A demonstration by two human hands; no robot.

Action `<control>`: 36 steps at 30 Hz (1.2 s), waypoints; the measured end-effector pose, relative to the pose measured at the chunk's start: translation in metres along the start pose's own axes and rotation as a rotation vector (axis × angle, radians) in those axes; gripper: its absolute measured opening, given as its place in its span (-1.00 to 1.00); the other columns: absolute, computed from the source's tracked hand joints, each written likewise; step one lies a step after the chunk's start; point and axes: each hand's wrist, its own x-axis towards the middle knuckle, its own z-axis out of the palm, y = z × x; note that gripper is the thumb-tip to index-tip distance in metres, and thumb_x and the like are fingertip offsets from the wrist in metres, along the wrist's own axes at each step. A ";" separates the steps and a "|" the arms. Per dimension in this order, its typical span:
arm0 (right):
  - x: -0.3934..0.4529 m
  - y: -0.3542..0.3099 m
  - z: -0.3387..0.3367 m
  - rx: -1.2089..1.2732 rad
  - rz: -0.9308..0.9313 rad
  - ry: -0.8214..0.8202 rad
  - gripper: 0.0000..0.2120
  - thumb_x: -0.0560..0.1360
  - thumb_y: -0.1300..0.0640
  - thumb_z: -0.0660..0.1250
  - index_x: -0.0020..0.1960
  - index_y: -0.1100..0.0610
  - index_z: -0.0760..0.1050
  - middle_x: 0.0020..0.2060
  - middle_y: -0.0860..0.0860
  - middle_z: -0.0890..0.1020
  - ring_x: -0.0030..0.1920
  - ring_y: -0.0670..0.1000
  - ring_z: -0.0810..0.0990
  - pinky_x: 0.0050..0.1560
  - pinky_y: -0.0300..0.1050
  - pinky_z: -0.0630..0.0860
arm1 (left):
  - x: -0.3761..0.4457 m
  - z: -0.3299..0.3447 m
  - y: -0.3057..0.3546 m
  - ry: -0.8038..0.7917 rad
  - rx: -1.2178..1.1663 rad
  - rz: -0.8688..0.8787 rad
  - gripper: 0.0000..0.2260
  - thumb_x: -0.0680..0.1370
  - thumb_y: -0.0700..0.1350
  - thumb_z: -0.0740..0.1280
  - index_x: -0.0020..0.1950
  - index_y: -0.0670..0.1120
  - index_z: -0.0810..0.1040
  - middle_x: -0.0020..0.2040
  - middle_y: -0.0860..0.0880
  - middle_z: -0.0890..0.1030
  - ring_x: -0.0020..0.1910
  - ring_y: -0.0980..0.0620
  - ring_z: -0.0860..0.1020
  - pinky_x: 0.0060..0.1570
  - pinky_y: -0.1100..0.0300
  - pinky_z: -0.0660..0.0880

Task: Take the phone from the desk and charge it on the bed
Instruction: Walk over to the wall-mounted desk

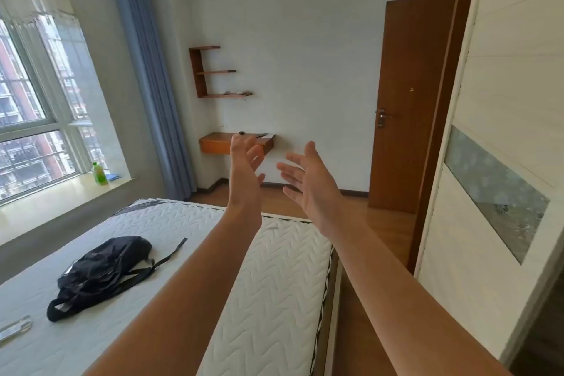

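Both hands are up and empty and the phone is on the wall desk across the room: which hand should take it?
Slight edge to the left hand: it lines up with the orange wall-mounted desk, beside the dark flat phone. The right hand sits further right. Both are open, and far from the desk.

The room is bright with daylight that enters through the large white-framed window (39,101) on the left. The glass is partly overexposed, and the buildings outside look washed out. The pale stone windowsill (61,192) shines with a soft glare. The white quilted mattress (189,232) is evenly lit, and the black fabric backpack (103,272) throws only a faint shadow on it. The far white wall (305,70) is evenly lit and a little greyish. The wide lens bends straight lines near the edges: the blue pleated curtain (146,70) and the cream wardrobe panel (503,101) on the right lean strongly. The picture is slightly soft overall, and the small things on the far orange wall-mounted bench (219,143) are not sharp.
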 end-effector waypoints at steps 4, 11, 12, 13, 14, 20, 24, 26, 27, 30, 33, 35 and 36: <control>0.009 0.002 -0.023 0.019 0.013 0.029 -0.33 0.38 -0.45 0.00 0.32 -0.08 0.34 0.41 0.05 0.40 0.41 0.09 0.33 0.41 0.10 0.21 | 0.011 0.022 -0.016 -0.106 0.044 -0.036 -0.43 0.64 0.27 -0.11 0.53 0.05 0.30 0.53 -0.01 0.37 0.46 -0.02 0.36 0.41 -0.04 0.22; 0.054 0.020 -0.084 0.051 0.055 0.048 -0.32 0.47 -0.41 -0.02 0.42 -0.02 0.28 0.39 0.00 0.42 0.40 0.04 0.35 0.30 -0.02 0.27 | 0.042 0.059 -0.061 -0.035 0.106 -0.068 -0.43 0.62 0.29 -0.11 0.55 0.08 0.28 0.56 0.03 0.31 0.51 0.00 0.28 0.48 -0.12 0.10; 0.061 0.023 -0.091 0.052 0.065 0.046 -0.31 0.47 -0.41 -0.03 0.43 -0.01 0.27 0.40 -0.01 0.42 0.40 0.03 0.35 0.31 -0.01 0.26 | 0.048 0.064 -0.066 -0.022 0.106 -0.077 -0.42 0.62 0.30 -0.10 0.54 0.08 0.28 0.56 0.02 0.31 0.51 -0.01 0.28 0.48 -0.12 0.10; 0.069 0.026 -0.098 0.047 0.072 0.042 -0.30 0.47 -0.41 -0.03 0.44 -0.01 0.25 0.40 -0.01 0.41 0.40 0.03 0.35 0.34 0.01 0.26 | 0.055 0.068 -0.071 -0.010 0.105 -0.080 -0.42 0.61 0.30 -0.10 0.54 0.08 0.29 0.56 0.01 0.31 0.51 -0.01 0.28 0.48 -0.12 0.11; 0.077 0.028 -0.104 0.040 0.073 0.039 -0.30 0.47 -0.41 -0.04 0.45 -0.01 0.25 0.40 0.00 0.41 0.40 0.04 0.35 0.36 0.03 0.25 | 0.062 0.073 -0.075 0.003 0.105 -0.079 -0.40 0.61 0.31 -0.10 0.54 0.07 0.29 0.56 0.00 0.32 0.51 -0.02 0.28 0.48 -0.12 0.12; 0.101 0.036 -0.136 0.037 0.074 0.053 -0.29 0.49 -0.40 -0.05 0.46 0.01 0.24 0.41 -0.01 0.40 0.40 0.02 0.35 0.35 0.02 0.26 | 0.084 0.097 -0.101 0.077 0.055 -0.143 -0.39 0.62 0.32 -0.06 0.53 0.01 0.32 0.54 -0.06 0.36 0.49 -0.06 0.33 0.47 -0.13 0.19; 0.119 0.032 -0.157 0.044 0.060 0.072 -0.34 0.52 -0.36 -0.05 0.46 0.02 0.25 0.41 0.00 0.39 0.40 0.01 0.34 0.39 0.04 0.24 | 0.103 0.115 -0.112 0.067 0.048 -0.177 -0.39 0.62 0.32 -0.05 0.52 0.01 0.34 0.52 -0.05 0.38 0.48 -0.06 0.35 0.46 -0.13 0.21; 0.133 0.032 -0.168 0.061 0.051 0.092 -0.38 0.54 -0.33 -0.03 0.44 0.01 0.28 0.40 0.00 0.41 0.39 0.00 0.35 0.39 0.04 0.24 | 0.118 0.126 -0.119 0.060 0.053 -0.170 -0.39 0.61 0.32 -0.06 0.52 0.02 0.35 0.52 -0.05 0.39 0.47 -0.06 0.36 0.46 -0.14 0.21; 0.140 0.033 -0.173 0.067 0.051 0.104 -0.41 0.54 -0.31 -0.03 0.43 0.01 0.29 0.39 0.00 0.41 0.39 0.00 0.35 0.39 0.04 0.24 | 0.126 0.130 -0.123 0.053 0.056 -0.170 -0.39 0.61 0.33 -0.06 0.51 0.03 0.35 0.52 -0.04 0.39 0.47 -0.06 0.36 0.46 -0.14 0.21; 0.159 0.036 -0.183 0.048 0.058 0.120 -0.43 0.56 -0.28 -0.02 0.43 0.00 0.28 0.40 0.00 0.40 0.40 0.02 0.34 0.39 0.06 0.23 | 0.149 0.142 -0.135 0.024 0.057 -0.176 -0.40 0.61 0.33 -0.07 0.52 0.04 0.34 0.53 -0.04 0.37 0.47 -0.06 0.35 0.45 -0.13 0.20; 0.184 0.035 -0.191 0.013 0.049 0.152 -0.44 0.56 -0.27 -0.03 0.44 0.01 0.26 0.42 0.02 0.37 0.41 0.04 0.31 0.40 0.08 0.20 | 0.179 0.153 -0.145 -0.007 0.032 -0.165 -0.41 0.63 0.30 -0.07 0.52 0.03 0.33 0.53 -0.05 0.37 0.47 -0.07 0.36 0.44 -0.11 0.23; 0.204 0.031 -0.197 -0.009 0.032 0.173 -0.43 0.56 -0.27 -0.04 0.44 0.01 0.26 0.42 0.01 0.38 0.41 0.04 0.31 0.39 0.08 0.20 | 0.202 0.161 -0.149 -0.024 0.010 -0.155 -0.42 0.63 0.30 -0.06 0.52 0.03 0.34 0.52 -0.04 0.38 0.46 -0.07 0.37 0.43 -0.12 0.24; 0.212 0.030 -0.200 -0.019 0.029 0.181 -0.43 0.56 -0.27 -0.04 0.44 0.02 0.25 0.41 0.01 0.38 0.41 0.04 0.32 0.39 0.08 0.21 | 0.212 0.166 -0.151 -0.030 -0.001 -0.155 -0.42 0.63 0.30 -0.05 0.52 0.03 0.34 0.52 -0.04 0.39 0.45 -0.07 0.38 0.42 -0.12 0.25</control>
